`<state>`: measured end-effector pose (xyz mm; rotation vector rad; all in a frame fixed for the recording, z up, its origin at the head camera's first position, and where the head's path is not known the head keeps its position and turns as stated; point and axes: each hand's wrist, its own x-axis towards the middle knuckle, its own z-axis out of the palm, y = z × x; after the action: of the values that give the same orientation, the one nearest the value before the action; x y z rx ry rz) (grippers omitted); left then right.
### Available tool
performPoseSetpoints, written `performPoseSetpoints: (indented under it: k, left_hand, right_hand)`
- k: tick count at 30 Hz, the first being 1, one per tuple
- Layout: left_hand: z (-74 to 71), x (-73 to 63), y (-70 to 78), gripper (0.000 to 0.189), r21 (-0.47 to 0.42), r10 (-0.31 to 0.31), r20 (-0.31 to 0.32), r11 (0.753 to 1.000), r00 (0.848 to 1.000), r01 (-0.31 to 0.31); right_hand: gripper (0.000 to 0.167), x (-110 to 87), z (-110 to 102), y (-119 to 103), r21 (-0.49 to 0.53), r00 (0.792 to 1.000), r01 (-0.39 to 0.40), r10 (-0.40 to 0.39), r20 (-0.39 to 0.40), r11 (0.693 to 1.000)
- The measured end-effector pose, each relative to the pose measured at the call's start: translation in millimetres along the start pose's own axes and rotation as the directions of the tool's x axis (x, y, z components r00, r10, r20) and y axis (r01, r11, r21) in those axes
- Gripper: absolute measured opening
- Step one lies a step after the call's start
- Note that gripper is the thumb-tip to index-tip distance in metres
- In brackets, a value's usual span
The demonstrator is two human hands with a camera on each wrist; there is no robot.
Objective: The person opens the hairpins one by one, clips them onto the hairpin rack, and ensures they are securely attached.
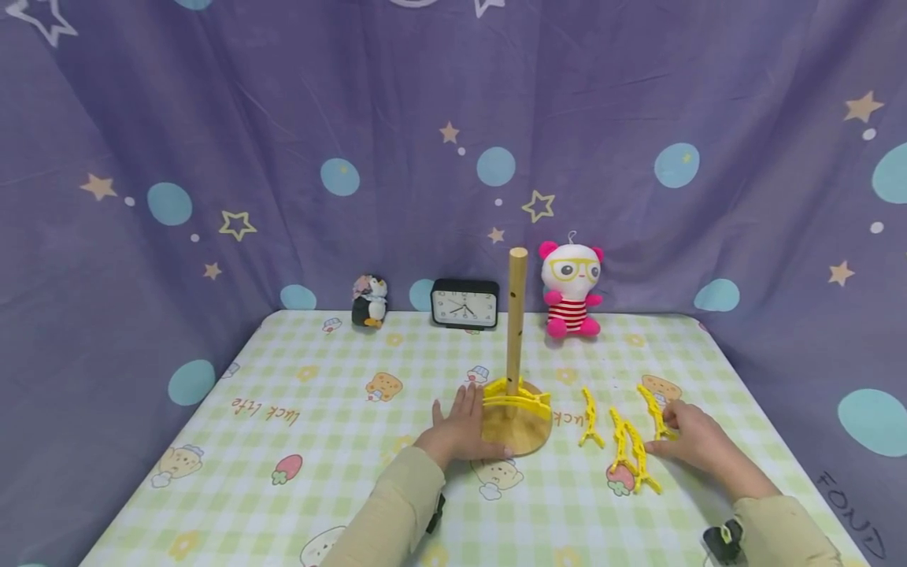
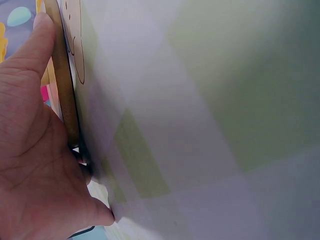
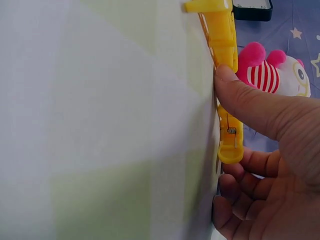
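Note:
A wooden stand has a round base and an upright dowel. Two curved yellow spring clips sit low around the dowel, just above the base. My left hand rests against the base's left side, fingers straight, with the thumb along its near rim. At the right, my right hand pinches the handle end of a yellow spring clip lying on the table, thumb and fingers to either side of it. Between the hands lie more yellow clips, one apart and two close together.
Along the back of the table stand a penguin figure, a black-framed clock and a pink and white panda toy. A checked cloth covers the table. A purple curtain hangs behind.

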<state>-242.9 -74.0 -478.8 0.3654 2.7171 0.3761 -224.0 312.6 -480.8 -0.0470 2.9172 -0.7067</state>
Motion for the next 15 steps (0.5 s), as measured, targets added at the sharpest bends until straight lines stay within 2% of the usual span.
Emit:
performPoseSetpoints:
  k: [9, 15]
  left_hand:
    - [5.2, 4.8, -3.0, 0.126, -0.011, -0.002, 0.004, 1.000, 1.000, 0.002]
    - [-1.3, -0.6, 0.6, 0.123, 0.003, 0.001, 0.006, 1.000, 1.000, -0.001]
  right_hand:
    - [0.055, -2.2, 0.1, 2.3, -0.047, 0.999, 0.028, -0.029, -0.015, 0.998]
    - [0.054, -4.4, 0.8, 1.3, -0.038, 0.999, 0.018, -0.019, -0.026, 0.999]
